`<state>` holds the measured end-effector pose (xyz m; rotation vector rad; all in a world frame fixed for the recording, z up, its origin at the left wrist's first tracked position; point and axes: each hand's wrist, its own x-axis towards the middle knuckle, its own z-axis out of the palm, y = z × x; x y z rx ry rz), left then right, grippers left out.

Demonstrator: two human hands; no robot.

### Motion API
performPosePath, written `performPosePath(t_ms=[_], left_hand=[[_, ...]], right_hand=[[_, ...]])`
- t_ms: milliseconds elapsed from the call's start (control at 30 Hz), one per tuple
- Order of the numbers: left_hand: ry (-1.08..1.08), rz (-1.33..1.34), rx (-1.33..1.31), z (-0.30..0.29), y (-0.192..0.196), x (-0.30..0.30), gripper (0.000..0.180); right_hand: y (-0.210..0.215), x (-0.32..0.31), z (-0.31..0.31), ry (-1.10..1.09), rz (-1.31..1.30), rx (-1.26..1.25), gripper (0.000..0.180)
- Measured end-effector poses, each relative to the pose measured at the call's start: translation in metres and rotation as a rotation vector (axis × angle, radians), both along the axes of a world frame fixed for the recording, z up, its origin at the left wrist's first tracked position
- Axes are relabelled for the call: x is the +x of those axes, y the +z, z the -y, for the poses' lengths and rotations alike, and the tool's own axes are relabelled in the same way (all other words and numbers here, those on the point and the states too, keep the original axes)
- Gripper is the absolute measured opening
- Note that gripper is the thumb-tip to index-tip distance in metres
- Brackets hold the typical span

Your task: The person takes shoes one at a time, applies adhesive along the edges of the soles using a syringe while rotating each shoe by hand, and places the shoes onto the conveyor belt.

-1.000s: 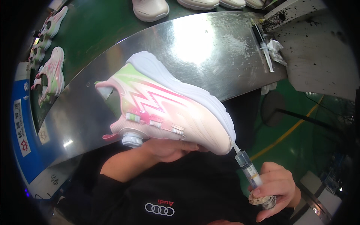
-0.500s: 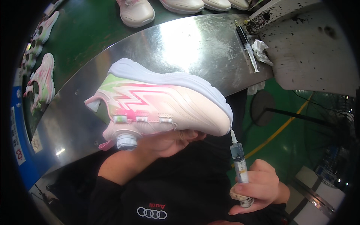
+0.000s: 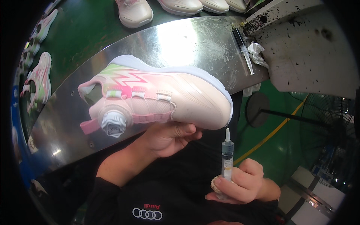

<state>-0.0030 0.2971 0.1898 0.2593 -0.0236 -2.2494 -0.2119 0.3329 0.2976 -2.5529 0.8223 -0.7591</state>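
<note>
A pink, cream and light-green sneaker (image 3: 198, 97) is tilted on its side in front of me, white sole away from me and toe to the right. Its white dial (image 3: 113, 123) and lacing face me. My left hand (image 3: 167, 140) grips it from below near the forefoot, the fingers partly hidden by the shoe. In my closed right hand (image 3: 245, 182) is a syringe (image 3: 227, 152) of clear or greyish fluid, held nearly upright. The syringe's thin tip meets the edge between sole and upper at the toe. Something pale and crumpled is wrapped around its lower end.
Beneath the sneaker is a curved metal table (image 3: 146, 48). A second syringe (image 3: 243, 50) with dark contents lies at its right end, beside crumpled white tissue (image 3: 257, 52). More sneakers (image 3: 135, 13) stand on the green surface (image 3: 80, 41) beyond. A stained grey panel (image 3: 307, 56) rises at right.
My left hand has rolled the sneaker, showing more of its lacing and dial and less of its sole. The syringe has shifted left and stands straighter, its tip still at the toe edge.
</note>
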Motion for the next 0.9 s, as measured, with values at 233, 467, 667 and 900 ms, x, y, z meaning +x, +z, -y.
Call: performPosePath(t_ms=[233,467,667,900], left_hand=[[-0.004,0.048,-0.002,0.002,0.013,-0.001,0.03],[0.011,0.05,-0.024,0.0,0.017,-0.001,0.035],[0.017,0.056,-0.035,0.001,0.021,0.0,0.037],[0.008,0.076,-0.025,0.001,0.02,0.0,0.037]], right_hand=[[-0.008,0.002,-0.003,-0.003,-0.044,-0.104,0.027],[-0.01,0.003,-0.003,-0.007,-0.099,-0.162,0.024],[-0.01,0.005,-0.004,-0.012,-0.13,-0.187,0.022],[-0.005,0.004,-0.006,0.0,-0.094,-0.143,0.024]])
